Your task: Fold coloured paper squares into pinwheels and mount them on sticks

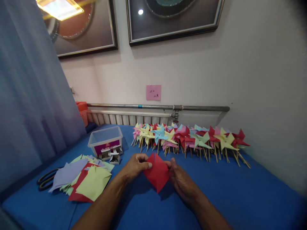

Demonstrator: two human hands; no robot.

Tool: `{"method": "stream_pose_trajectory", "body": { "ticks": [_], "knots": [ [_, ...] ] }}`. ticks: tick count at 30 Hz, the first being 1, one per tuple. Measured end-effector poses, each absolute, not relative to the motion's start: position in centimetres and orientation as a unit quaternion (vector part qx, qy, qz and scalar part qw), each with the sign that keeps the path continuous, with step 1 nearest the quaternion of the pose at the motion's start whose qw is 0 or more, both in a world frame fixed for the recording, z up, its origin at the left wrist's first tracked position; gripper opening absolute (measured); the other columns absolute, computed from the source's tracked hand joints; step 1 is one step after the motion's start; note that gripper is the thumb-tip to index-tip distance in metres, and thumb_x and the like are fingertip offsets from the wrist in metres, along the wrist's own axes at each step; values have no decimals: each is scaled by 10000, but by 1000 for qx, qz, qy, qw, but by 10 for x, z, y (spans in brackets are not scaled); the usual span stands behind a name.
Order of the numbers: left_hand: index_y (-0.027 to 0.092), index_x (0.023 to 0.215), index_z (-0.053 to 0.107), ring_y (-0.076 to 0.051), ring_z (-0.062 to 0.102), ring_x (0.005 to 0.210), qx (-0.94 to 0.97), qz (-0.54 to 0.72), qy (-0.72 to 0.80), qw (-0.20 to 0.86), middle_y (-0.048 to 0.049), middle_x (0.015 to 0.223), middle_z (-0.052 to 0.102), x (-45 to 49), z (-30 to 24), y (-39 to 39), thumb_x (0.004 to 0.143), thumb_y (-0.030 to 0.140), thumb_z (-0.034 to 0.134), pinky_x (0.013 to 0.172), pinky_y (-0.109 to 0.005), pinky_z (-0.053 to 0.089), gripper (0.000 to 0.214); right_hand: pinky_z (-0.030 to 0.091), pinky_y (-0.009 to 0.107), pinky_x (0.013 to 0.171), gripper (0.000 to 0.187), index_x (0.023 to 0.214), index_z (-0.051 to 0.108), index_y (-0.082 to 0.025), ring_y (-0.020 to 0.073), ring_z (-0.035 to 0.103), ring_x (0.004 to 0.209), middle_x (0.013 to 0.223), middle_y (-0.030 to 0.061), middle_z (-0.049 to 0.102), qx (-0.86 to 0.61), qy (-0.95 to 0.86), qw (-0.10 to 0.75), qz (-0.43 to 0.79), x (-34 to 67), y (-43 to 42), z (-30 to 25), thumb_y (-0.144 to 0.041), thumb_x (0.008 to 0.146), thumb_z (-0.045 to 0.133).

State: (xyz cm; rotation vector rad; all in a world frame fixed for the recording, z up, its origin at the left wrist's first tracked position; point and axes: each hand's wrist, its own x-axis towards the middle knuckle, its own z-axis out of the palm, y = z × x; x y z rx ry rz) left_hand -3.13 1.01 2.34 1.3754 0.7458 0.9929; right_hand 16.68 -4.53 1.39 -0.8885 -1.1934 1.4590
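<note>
A square of red paper (157,174), turned cornerwise with a slit showing at its top corner, is held up over the blue table. My left hand (137,166) pinches its left corner between thumb and fingers. At the right corner, my right hand (179,179) closes on the paper, its fingertips partly hidden behind the edge. Finished paper pinwheels (184,137) on sticks lie in a long row behind the hands. Left of my left arm is a loose pile of coloured paper squares (94,182), yellow, red, green and lilac.
Black-handled scissors (46,179) lie partly under the paper pile. Small open boxes (115,158) stand before a clear plastic tub (105,137). A radiator and pipe (155,107) run along the wall; a blue curtain (35,89) hangs at left, near an orange basket (83,113).
</note>
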Motion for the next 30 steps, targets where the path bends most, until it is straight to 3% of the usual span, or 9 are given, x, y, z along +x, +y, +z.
{"method": "stream_pose_trajectory", "body": {
  "ticks": [2, 4, 8, 14, 19, 25, 30],
  "knots": [
    [156, 595, 604, -95, 466, 523, 535, 441, 349, 631, -3, 578, 596, -27, 20, 11, 537, 430, 904, 547, -225, 337, 411, 549, 400, 863, 760, 1005, 768, -198, 283, 712, 985, 971, 120, 779, -337, -488, 502, 630, 163, -50, 15, -880, 790, 510],
    [159, 582, 570, -84, 451, 496, 495, 458, 361, 644, 7, 553, 581, -22, 18, 10, 487, 440, 925, 530, -219, 319, 463, 554, 389, 843, 699, 1029, 760, -213, 276, 717, 952, 944, 105, 782, -336, -484, 509, 627, 157, -51, 10, -841, 762, 608],
    [158, 594, 568, -82, 463, 487, 464, 479, 366, 649, 9, 552, 587, -16, 17, 8, 459, 452, 943, 529, -221, 332, 495, 561, 352, 828, 503, 997, 757, -211, 255, 725, 881, 887, 61, 788, -364, -462, 553, 590, 146, -41, -12, -585, 676, 859],
    [160, 561, 559, -70, 429, 469, 484, 484, 381, 622, 21, 507, 553, -5, 9, 5, 458, 476, 940, 505, -221, 294, 506, 579, 379, 779, 458, 918, 764, -188, 257, 729, 758, 809, 62, 792, -444, -380, 631, 510, 142, -23, -40, -537, 641, 868],
    [149, 615, 610, -80, 455, 483, 487, 493, 395, 603, 21, 520, 560, -1, 8, 3, 532, 467, 900, 522, -224, 328, 439, 587, 400, 730, 416, 875, 767, -204, 278, 727, 703, 743, 56, 784, -484, -371, 623, 490, 144, -22, -39, -529, 629, 845],
    [154, 652, 637, -98, 506, 481, 471, 517, 416, 582, 21, 533, 587, -1, 12, 5, 491, 388, 878, 526, -230, 386, 373, 583, 381, 721, 356, 871, 762, -205, 260, 723, 668, 745, 54, 788, -471, -392, 600, 514, 141, -31, -29, -508, 690, 804],
    [162, 646, 612, -86, 458, 457, 489, 532, 419, 549, 39, 520, 558, 0, 8, 6, 535, 364, 810, 480, -216, 329, 303, 583, 375, 705, 377, 887, 768, -190, 250, 715, 643, 738, 51, 788, -488, -389, 593, 510, 142, -31, -32, -498, 674, 811]
  ]
}}
